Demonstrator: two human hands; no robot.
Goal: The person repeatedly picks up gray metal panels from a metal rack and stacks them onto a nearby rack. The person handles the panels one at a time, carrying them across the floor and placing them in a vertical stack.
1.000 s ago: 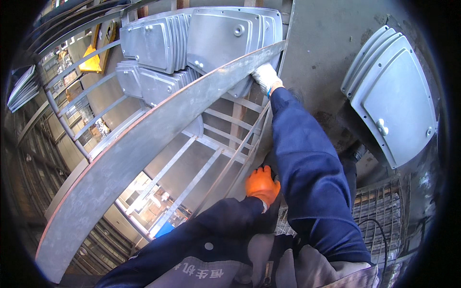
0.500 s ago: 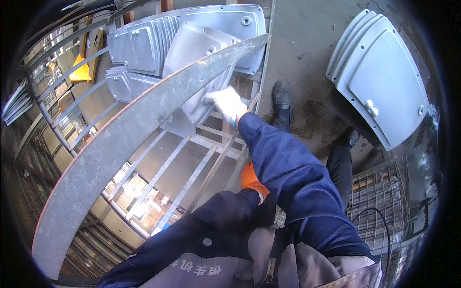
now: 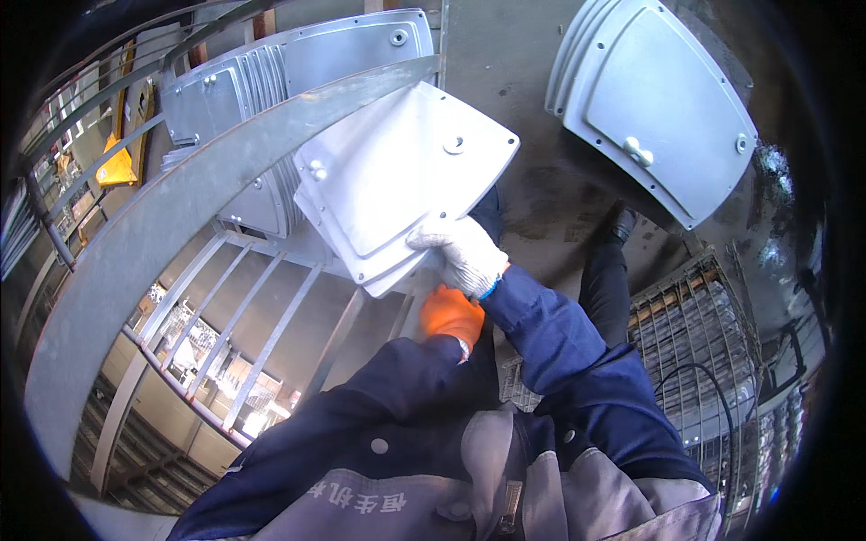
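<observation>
My right hand (image 3: 465,257), in a white knitted glove, is closed on the near edge of a small stack of silver metal cover plates (image 3: 397,171). Its thumb lies on the top plate, and at least two layers show at the near corner. The plates are tilted and raised above the metal rack. My left hand (image 3: 451,317), in an orange glove, looks curled just below the right hand. Its fingertips are hidden, so whether it touches the plates cannot be made out.
A curved flat metal bar (image 3: 153,216) crosses the barred rack (image 3: 262,343) at left. More silver covers (image 3: 352,45) stand in the rack's far part. Another stack of covers (image 3: 667,99) stands at far right. A wire mesh crate (image 3: 695,334) is by my right leg.
My right hand, white and reaching into the rack before, now grips plates lifted up nearer to me. My left hand has risen slightly beside it. The whole view has shifted.
</observation>
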